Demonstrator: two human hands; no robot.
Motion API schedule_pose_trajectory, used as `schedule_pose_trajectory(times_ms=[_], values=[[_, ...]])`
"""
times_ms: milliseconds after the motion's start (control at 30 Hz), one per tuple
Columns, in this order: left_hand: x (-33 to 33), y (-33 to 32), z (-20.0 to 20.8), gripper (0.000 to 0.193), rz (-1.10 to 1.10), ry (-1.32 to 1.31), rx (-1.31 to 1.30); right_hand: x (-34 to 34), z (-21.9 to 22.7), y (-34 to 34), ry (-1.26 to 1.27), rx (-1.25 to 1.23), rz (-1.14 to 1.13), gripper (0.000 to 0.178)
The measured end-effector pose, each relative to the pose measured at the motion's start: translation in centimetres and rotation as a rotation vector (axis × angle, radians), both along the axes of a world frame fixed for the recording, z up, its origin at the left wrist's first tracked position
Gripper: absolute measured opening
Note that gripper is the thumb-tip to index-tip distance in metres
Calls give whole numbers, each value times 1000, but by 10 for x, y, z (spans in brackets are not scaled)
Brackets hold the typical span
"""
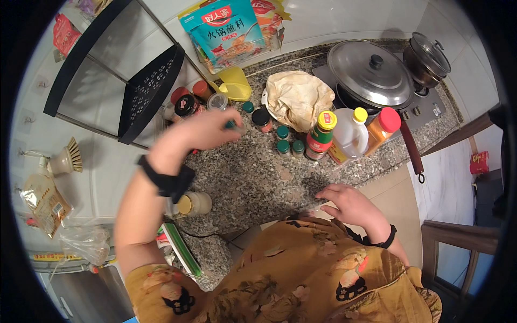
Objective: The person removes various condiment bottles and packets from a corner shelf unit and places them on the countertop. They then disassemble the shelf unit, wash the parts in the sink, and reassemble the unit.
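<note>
At counter edge (292, 208), right fingers (332, 195), open granite (253, 175)

Left grip (212, 130) is curled, ahead-left of the torso (285, 264). Right grip (354, 205) is ahead-right of it, fingers loosely parted

Left hand (212, 131) closes around a small green-topped container (230, 124), mostly hidden, over the speckled grey granite counter (247, 177). Right hand (353, 205), fingers loosely extended, is at the front edge. Three small green-lidded jars (283, 147) stand beside a yellow-capped, red-labelled bottle (320, 141).
</note>
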State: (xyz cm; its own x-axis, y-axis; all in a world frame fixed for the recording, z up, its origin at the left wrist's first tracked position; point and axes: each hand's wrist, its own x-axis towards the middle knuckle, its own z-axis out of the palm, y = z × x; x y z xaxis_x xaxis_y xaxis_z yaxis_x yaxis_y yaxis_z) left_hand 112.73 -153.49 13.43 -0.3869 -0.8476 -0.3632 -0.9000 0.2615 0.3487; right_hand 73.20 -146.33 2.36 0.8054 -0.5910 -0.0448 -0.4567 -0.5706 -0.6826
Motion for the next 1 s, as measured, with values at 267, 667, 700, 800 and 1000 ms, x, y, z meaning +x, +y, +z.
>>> schedule_pose_trajectory(times_ms=[267,667,700,800,1000], values=[[-46,-20,-169,29,95,26,236,-15,-7,6,-2,-8,-2,30],[38,9,-75,48,309,285,44,-22,-12,16,27,60,-34,30],[51,25,-54,57,283,221,-4,-22,-13,15,37,64,-37,31],[87,83,-33,74,485,120,44,-16,-17,9,45,84,4,33],[112,201,-61,102,715,21,72,12,-13,-8,33,40,95,32]])
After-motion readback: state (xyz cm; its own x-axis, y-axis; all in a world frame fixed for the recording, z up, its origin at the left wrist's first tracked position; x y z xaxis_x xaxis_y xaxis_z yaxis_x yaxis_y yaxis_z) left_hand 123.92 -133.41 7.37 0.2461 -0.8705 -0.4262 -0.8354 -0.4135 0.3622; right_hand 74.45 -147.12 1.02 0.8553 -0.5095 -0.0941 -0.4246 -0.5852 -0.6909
